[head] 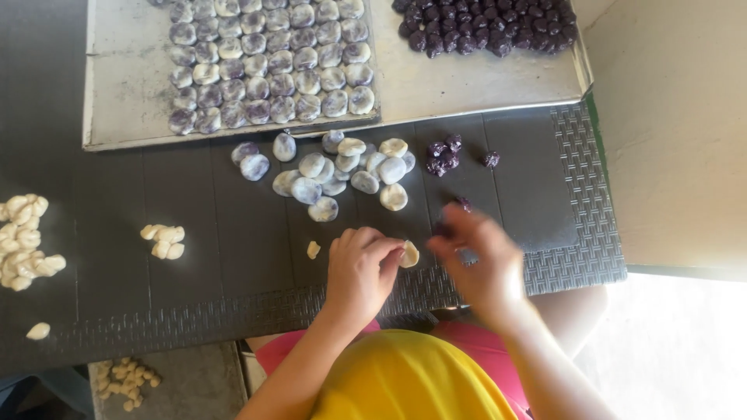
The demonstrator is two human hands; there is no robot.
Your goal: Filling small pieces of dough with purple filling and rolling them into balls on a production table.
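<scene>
My left hand pinches a small pale dough piece between fingers and thumb, just above the dark woven mat. My right hand is blurred with motion beside it and holds a dark purple filling ball at its fingertips. A loose heap of purple-and-white marbled dough balls lies on the mat just beyond my hands. A few dark purple filling balls sit to the right of that heap. One small dough scrap rests left of my left hand.
A metal tray at the back holds rows of marbled dough balls and a cluster of dark purple balls. Pale dough pieces pile at the left edge, a few more nearer. A beige wall stands right.
</scene>
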